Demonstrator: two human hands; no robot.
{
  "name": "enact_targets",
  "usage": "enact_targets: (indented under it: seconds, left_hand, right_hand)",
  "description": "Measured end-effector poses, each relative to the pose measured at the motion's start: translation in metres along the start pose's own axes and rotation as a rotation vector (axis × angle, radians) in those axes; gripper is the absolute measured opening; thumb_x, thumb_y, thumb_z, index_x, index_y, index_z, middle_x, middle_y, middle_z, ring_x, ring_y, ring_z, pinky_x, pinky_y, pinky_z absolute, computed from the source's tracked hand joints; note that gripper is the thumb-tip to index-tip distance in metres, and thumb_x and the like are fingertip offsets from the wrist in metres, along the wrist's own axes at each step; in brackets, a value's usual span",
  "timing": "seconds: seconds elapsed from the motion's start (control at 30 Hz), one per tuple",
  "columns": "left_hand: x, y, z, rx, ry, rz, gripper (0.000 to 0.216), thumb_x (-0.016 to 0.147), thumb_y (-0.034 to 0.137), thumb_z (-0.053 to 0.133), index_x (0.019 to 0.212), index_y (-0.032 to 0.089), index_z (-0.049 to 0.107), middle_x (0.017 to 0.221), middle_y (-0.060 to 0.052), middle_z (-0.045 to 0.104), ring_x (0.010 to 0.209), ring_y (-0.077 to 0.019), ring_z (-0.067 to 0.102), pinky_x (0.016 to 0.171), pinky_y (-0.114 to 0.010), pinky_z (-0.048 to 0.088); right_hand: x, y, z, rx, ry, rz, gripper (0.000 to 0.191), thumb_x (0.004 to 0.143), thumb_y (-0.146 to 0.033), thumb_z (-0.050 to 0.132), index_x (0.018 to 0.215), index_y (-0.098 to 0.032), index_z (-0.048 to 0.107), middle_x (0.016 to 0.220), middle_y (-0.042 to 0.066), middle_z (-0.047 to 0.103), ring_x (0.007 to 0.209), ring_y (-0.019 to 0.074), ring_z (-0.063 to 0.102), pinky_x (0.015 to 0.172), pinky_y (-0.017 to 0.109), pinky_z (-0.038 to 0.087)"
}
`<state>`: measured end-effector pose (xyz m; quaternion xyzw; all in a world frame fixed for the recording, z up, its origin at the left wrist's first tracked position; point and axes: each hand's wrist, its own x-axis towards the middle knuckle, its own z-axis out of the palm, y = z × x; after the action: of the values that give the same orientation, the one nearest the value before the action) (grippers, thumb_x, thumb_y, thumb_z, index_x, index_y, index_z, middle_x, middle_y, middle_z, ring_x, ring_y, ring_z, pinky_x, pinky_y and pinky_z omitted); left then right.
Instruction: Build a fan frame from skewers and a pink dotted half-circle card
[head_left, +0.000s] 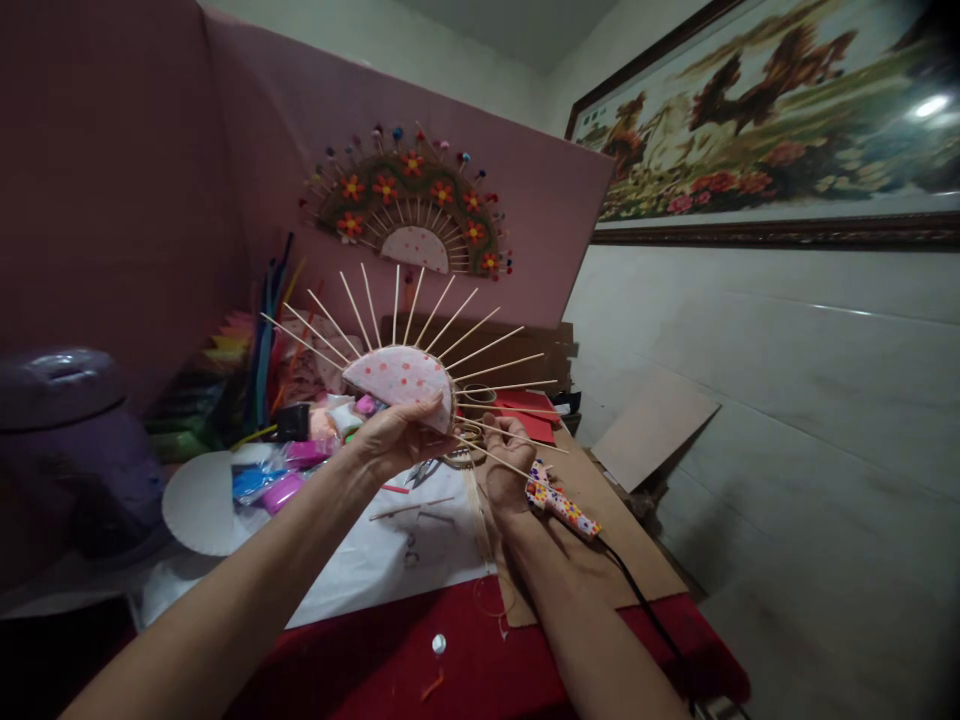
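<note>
My left hand (409, 430) is closed on the lower edge of a half-round piece (397, 375) covered in white fabric with pink-red dots. Thin wooden sticks (450, 330) fan out from its curved edge, like the ribs of a fan. Over on the right side of the fan, my right hand (506, 460) has its fingers curled in a pinch at one of the lowest sticks (540, 440). A flower-patterned glue gun (566, 510) with a black cord lies just beyond my right wrist.
A decorated fan (412, 180) with felt flowers hangs on the pink board (540, 220) behind. Bagged coloured clay (285, 485), a white disc (202, 505) and scissors (420, 470) lie left of centre. Red paper (529, 410) rests on brown cardboard (607, 530). A purple bin (67, 450) stands left.
</note>
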<state>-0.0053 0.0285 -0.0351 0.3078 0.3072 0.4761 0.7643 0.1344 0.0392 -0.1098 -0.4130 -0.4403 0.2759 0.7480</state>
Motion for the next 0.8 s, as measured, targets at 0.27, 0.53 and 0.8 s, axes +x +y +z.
enact_targets:
  seconds: [0.27,0.53,0.8]
  left_hand:
    - [0.004,0.013,-0.009,-0.03,0.079,0.102,0.01,0.079,0.015,0.055,0.071,0.01,0.058,0.061,-0.007,0.063,0.055,-0.0169,0.061,0.052,-0.032,0.054]
    - [0.006,0.033,-0.024,-0.077,0.159,0.2,0.009,0.078,0.014,0.056,0.069,0.012,0.057,0.057,-0.005,0.061,0.051,-0.0164,0.06,0.049,-0.032,0.054]
    - [0.005,0.041,-0.03,-0.071,0.236,0.203,0.006,0.074,0.012,0.058,0.068,0.012,0.058,0.055,-0.004,0.061,0.047,-0.017,0.059,0.045,-0.031,0.053]
  right_hand:
    - [0.001,-0.002,0.002,0.162,-0.18,0.145,0.031,0.067,-0.042,0.067,0.064,-0.017,0.049,0.051,-0.008,0.042,0.039,0.0034,0.032,0.037,0.016,0.026]
    - [0.011,-0.003,-0.008,0.472,-0.44,0.437,0.037,0.062,-0.035,0.072,0.06,-0.018,0.039,0.048,-0.011,0.025,0.039,0.0021,0.013,0.035,0.016,0.009]
    - [0.018,0.001,-0.016,0.512,-0.392,0.3,0.037,0.069,-0.039,0.065,0.058,-0.019,0.037,0.051,-0.009,0.027,0.04,0.0034,0.015,0.036,0.018,0.01]
